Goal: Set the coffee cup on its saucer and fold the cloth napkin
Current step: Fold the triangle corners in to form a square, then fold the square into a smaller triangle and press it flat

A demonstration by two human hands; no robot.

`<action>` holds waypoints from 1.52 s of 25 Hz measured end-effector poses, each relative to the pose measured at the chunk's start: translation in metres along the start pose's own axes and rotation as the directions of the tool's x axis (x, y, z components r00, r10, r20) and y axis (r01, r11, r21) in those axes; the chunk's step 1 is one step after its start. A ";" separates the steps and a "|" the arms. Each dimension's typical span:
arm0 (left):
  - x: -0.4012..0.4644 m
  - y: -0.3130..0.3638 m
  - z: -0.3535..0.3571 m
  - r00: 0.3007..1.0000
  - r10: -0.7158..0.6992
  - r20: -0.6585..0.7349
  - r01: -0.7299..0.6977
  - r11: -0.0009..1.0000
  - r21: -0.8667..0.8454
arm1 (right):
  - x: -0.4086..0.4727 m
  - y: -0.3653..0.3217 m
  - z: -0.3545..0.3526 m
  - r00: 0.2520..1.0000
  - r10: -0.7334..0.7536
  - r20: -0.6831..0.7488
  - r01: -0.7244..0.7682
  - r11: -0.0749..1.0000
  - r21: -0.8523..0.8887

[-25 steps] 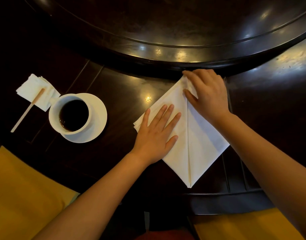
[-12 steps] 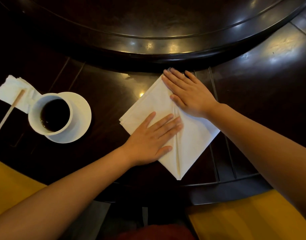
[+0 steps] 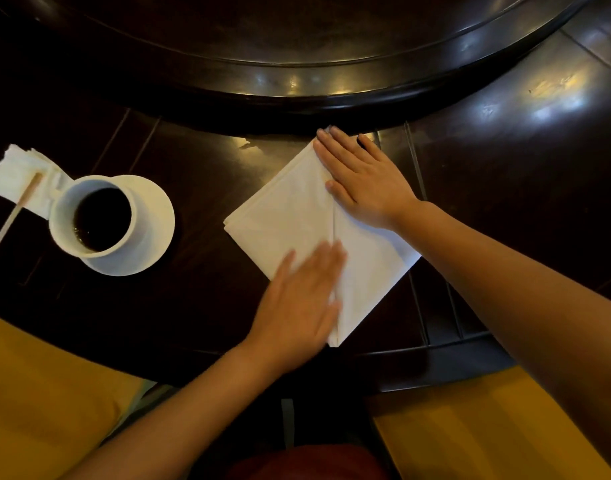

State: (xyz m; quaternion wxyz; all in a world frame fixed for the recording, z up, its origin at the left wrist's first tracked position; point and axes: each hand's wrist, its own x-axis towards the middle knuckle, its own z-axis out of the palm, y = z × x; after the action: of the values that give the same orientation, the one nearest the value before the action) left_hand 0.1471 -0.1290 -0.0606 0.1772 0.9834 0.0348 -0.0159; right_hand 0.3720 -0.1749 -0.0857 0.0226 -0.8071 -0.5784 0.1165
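A white cloth napkin [image 3: 286, 216] lies on the dark table, folded into a diamond with a centre seam running from its far tip to its near tip. My right hand [image 3: 362, 181] lies flat on the upper right flap, fingers together near the far tip. My left hand [image 3: 304, 299] lies flat and blurred on the lower left flap, beside the seam. To the left, a white cup [image 3: 92, 220] full of dark coffee stands on its white saucer [image 3: 155, 216].
A stack of paper napkins [image 3: 16, 174] with a wooden stir stick [image 3: 13, 216] lies left of the cup. A raised round turntable [image 3: 297, 57] fills the far side, its rim just beyond the napkin's far tip. Yellow seat cushions [image 3: 37, 393] flank the near table edge.
My left hand has slid down the napkin toward the near tip. My right hand stays flat near the far tip. The view shifted slightly.
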 end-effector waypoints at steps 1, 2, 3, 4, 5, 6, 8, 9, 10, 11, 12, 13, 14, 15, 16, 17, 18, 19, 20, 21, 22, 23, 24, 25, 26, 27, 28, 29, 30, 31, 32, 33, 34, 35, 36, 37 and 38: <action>0.020 -0.002 -0.003 0.986 -0.157 -0.063 0.157 0.988 0.003 | -0.002 -0.003 0.002 1.000 0.008 -0.001 -0.008 1.000 -0.006; 0.040 -0.007 -0.004 0.956 -0.279 -0.089 0.282 0.959 0.023 | -0.005 -0.006 0.003 1.000 0.015 -0.002 -0.015 1.000 -0.014; 0.058 -0.012 -0.002 0.926 -0.366 -0.089 0.371 0.927 0.052 | -0.008 -0.009 0.005 1.000 0.020 -0.002 -0.020 1.000 -0.021; 0.073 -0.016 0.003 0.902 -0.426 -0.070 0.431 0.899 0.081 | -0.010 -0.011 0.006 1.000 0.025 -0.001 -0.025 0.999 -0.030; 0.082 -0.020 0.010 0.885 -0.463 -0.054 0.466 0.878 0.113 | -0.011 -0.011 0.006 1.000 0.029 -0.001 -0.029 0.999 -0.037; 0.086 -0.022 0.018 0.878 -0.476 -0.049 0.478 0.866 0.144 | -0.011 -0.012 0.007 0.999 0.032 -0.002 -0.032 0.999 -0.043; 0.087 -0.023 0.027 0.878 -0.473 -0.068 0.477 0.859 0.183 | -0.011 -0.012 0.006 0.999 0.031 -0.007 -0.032 0.998 -0.045; 0.086 -0.024 0.029 0.879 -0.470 -0.083 0.477 0.860 0.181 | -0.011 -0.012 0.006 1.000 0.029 -0.008 -0.029 0.999 -0.042; 0.084 -0.026 0.029 0.879 -0.467 -0.094 0.477 0.862 0.175 | -0.011 -0.012 0.006 1.000 0.028 -0.007 -0.028 0.999 -0.038; 0.082 -0.029 0.028 0.878 -0.468 -0.101 0.479 0.862 0.169 | -0.011 -0.012 0.007 1.000 0.029 -0.005 -0.029 0.999 -0.033; 0.078 -0.033 0.026 0.875 -0.473 -0.106 0.485 0.859 0.167 | -0.010 -0.011 0.007 1.000 0.030 -0.004 -0.031 0.999 -0.029; 0.073 -0.039 0.025 0.868 -0.484 -0.111 0.497 0.851 0.168 | -0.011 -0.012 0.007 0.999 0.034 -0.004 -0.034 0.999 -0.028; 0.065 -0.045 0.024 0.857 -0.502 -0.116 0.515 0.840 0.169 | -0.011 -0.012 0.008 0.999 0.036 -0.004 -0.036 0.999 -0.029; 0.056 -0.050 0.022 0.842 -0.524 -0.124 0.539 0.825 0.170 | -0.011 -0.012 0.008 0.999 0.037 -0.004 -0.037 0.999 -0.032; 0.046 -0.054 0.020 0.825 -0.550 -0.130 0.565 0.807 0.173 | -0.011 -0.012 0.008 0.999 0.038 -0.003 -0.038 0.999 -0.036; 0.036 -0.057 0.019 0.805 -0.578 -0.131 0.593 0.786 0.174 | -0.010 -0.012 0.009 0.999 0.038 -0.004 -0.038 0.999 -0.039; 0.027 -0.059 0.017 0.787 -0.604 -0.123 0.616 0.768 0.172 | -0.010 -0.011 0.009 0.999 0.039 -0.007 -0.040 0.998 -0.042; 0.020 -0.059 0.016 0.775 -0.623 -0.107 0.631 0.756 0.172 | -0.010 -0.011 0.009 0.999 0.041 -0.011 -0.041 0.998 -0.043; 0.012 -0.060 0.015 0.771 -0.631 -0.088 0.636 0.751 0.177 | -0.011 -0.012 0.010 0.999 0.040 -0.016 -0.041 0.998 -0.043; 0.006 -0.059 0.014 0.772 -0.632 -0.071 0.633 0.752 0.184 | -0.012 -0.013 0.010 0.999 0.040 -0.015 -0.041 0.998 -0.039; 0.000 -0.057 0.013 0.776 -0.629 -0.055 0.626 0.756 0.192 | -0.014 -0.015 0.011 0.999 0.037 -0.012 -0.038 0.999 -0.035; -0.006 -0.056 0.012 0.780 -0.624 -0.038 0.618 0.760 0.199 | -0.017 -0.019 0.012 0.999 0.033 -0.006 -0.033 0.999 -0.029; -0.011 -0.054 0.011 0.784 -0.621 -0.021 0.612 0.765 0.200 | -0.020 -0.022 0.012 1.000 0.026 -0.002 -0.026 0.999 -0.022; -0.015 -0.053 0.009 0.785 -0.619 -0.009 0.609 0.769 0.193 | -0.023 -0.026 0.012 1.000 0.024 -0.001 -0.024 1.000 -0.005; -0.016 -0.052 0.007 0.785 -0.620 -0.002 0.611 0.773 0.172 | -0.027 -0.029 0.009 0.999 0.041 -0.014 -0.041 0.999 0.030; -0.015 -0.050 0.002 0.786 -0.618 -0.006 0.613 0.779 0.131 | -0.031 -0.033 0.006 0.994 0.094 -0.052 -0.090 0.993 0.076; -0.010 -0.049 -0.003 0.793 -0.608 -0.029 0.609 0.790 0.074 | -0.036 -0.037 0.003 0.976 0.186 -0.112 -0.172 0.977 0.129; -0.002 -0.047 -0.008 0.803 -0.592 -0.071 0.594 0.805 0.014 | -0.041 -0.041 -0.001 0.935 0.308 -0.177 -0.275 0.943 0.185; 0.008 -0.044 -0.013 0.811 -0.573 -0.117 0.573 0.819 -0.031 | -0.047 -0.044 -0.005 0.875 0.429 -0.223 -0.377 0.895 0.240; 0.019 -0.043 -0.016 0.816 -0.558 -0.149 0.557 0.829 -0.053 | -0.053 -0.045 -0.007 0.822 0.517 -0.238 -0.453 0.848 0.277; 0.030 -0.041 -0.019 0.822 -0.548 -0.155 0.547 0.836 -0.050 | -0.059 -0.047 -0.008 0.793 0.566 -0.224 -0.503 0.817 0.282; 0.040 -0.041 -0.021 0.829 -0.541 -0.142 0.543 0.840 -0.029 | -0.065 -0.048 -0.009 0.786 0.587 -0.194 -0.535 0.803 0.264; 0.048 -0.041 -0.022 0.835 -0.537 -0.123 0.541 0.841 0.001 | -0.069 -0.048 -0.010 0.787 0.595 -0.161 -0.552 0.796 0.248; 0.054 -0.042 -0.023 0.838 -0.535 -0.107 0.541 0.841 0.029 | -0.070 -0.048 -0.012 0.788 0.600 -0.139 -0.561 0.792 0.239; 0.058 -0.045 -0.024 0.839 -0.535 -0.099 0.541 0.840 0.050 | -0.070 -0.046 -0.015 0.787 0.603 -0.129 -0.566 0.790 0.235; 0.061 -0.047 -0.026 0.839 -0.535 -0.098 0.541 0.839 0.059 | -0.068 -0.045 -0.017 0.788 0.603 -0.125 -0.568 0.790 0.229; 0.062 -0.049 -0.027 0.839 -0.536 -0.099 0.542 0.839 0.051 | -0.066 -0.044 -0.018 0.790 0.602 -0.119 -0.570 0.792 0.219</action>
State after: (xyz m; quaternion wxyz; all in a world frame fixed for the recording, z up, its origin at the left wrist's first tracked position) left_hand 0.2060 -0.0697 -0.0553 0.1261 0.9398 0.3165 -0.0267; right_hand 0.3153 -0.2207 -0.0495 0.1074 -0.9490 -0.2817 0.0928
